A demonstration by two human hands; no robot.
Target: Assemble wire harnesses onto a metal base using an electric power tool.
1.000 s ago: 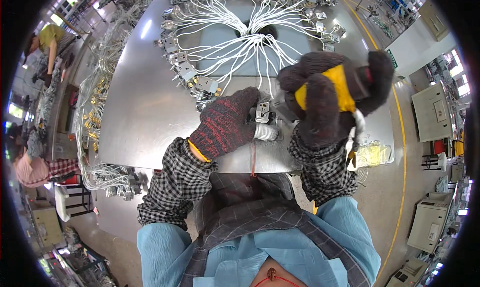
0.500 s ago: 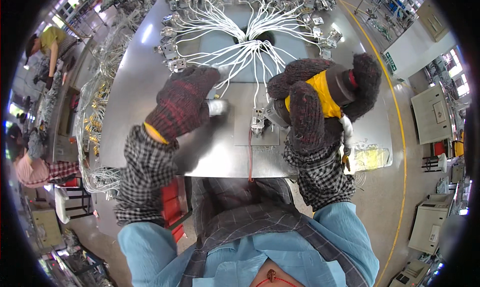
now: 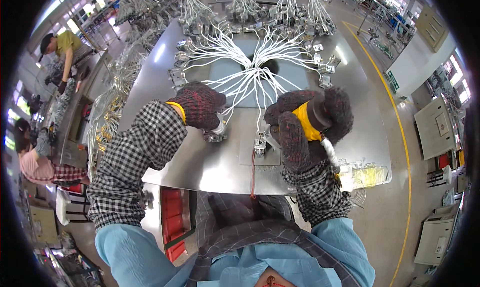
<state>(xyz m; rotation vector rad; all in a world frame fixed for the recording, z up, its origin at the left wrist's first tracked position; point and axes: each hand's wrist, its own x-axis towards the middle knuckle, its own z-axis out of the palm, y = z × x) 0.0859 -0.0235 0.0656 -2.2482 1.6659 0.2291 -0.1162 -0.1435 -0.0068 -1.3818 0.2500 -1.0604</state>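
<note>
My left hand (image 3: 201,107), in a dark red-and-black knit glove, is closed round the white cable end of a small metal part (image 3: 215,136), low over the steel table. My gloved right hand (image 3: 295,142) wraps a dark corded tool (image 3: 319,114) with yellow tape round its body. The tool's grey nose (image 3: 273,138) is beside another small metal part (image 3: 260,143), which sits on a square plate and has a white cable at its far side. A thin reddish lead (image 3: 253,174) runs from there to the table's near edge. My right fingertips are partly hidden.
White cables (image 3: 257,73) fan out from the table's middle to several metal parts round the far rim. A clear yellowish packet (image 3: 367,176) lies at the right edge. Bundled cables (image 3: 107,122) hang at the left; co-workers (image 3: 62,54) are beyond. A red stool (image 3: 175,217) stands below.
The view has shifted, showing more of the table's far side. My left forearm has swung outward and its glove has turned toward the middle; the part below it, blurred before, is now sharper.
</note>
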